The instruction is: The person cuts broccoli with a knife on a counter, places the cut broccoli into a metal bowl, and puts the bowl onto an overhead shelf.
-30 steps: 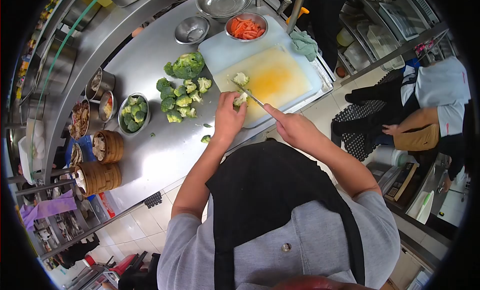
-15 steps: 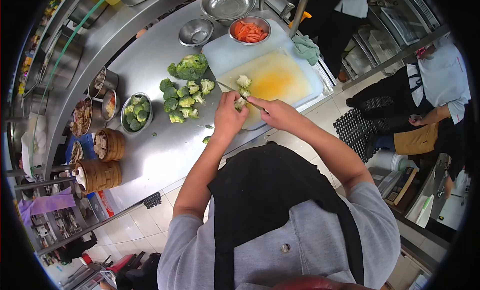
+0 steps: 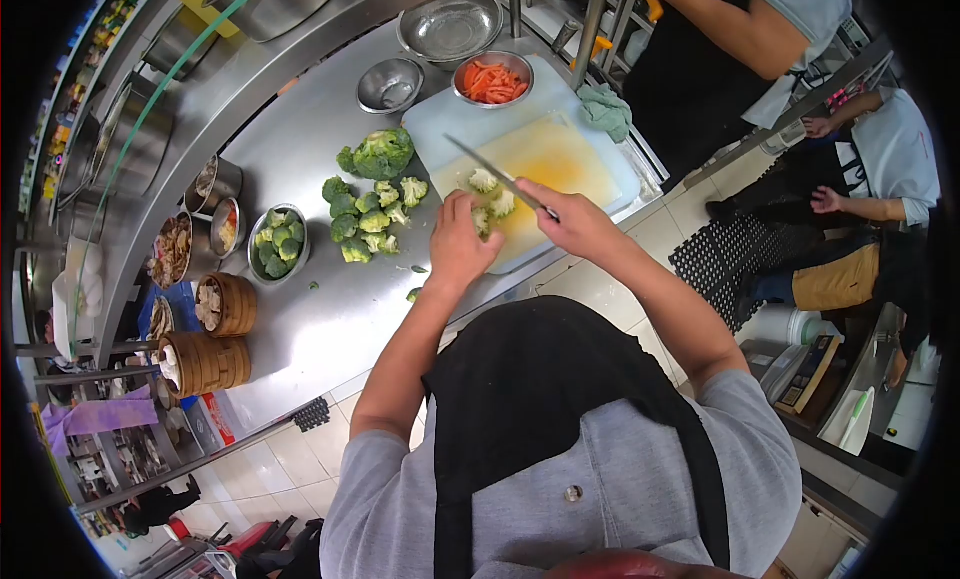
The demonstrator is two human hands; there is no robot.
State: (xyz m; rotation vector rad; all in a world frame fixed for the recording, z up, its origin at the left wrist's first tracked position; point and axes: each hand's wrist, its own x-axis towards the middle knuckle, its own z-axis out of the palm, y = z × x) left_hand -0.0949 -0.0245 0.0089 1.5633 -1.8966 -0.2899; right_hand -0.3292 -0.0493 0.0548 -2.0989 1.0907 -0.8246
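Observation:
My right hand grips a kitchen knife by its handle. The blade points up and left above the cutting board. My left hand is at the board's near left edge, fingers and thumb curved around a broccoli floret, partly hidden by the hand. Beside it, under and next to the blade, lie cut broccoli pieces with pale stems facing up. Left of the board a pile of broccoli florets rests on the steel table, with a larger broccoli head behind it.
Sliced carrots fill a steel bowl on the board's far corner, near a green cloth. A bowl of broccoli, bamboo steamers and an empty steel bowl stand on the table. Co-workers are at the right.
The knife has lifted off the broccoli and swung up and left over the board. Broccoli pieces now lie apart beneath it. A co-worker at the top right has come further into view.

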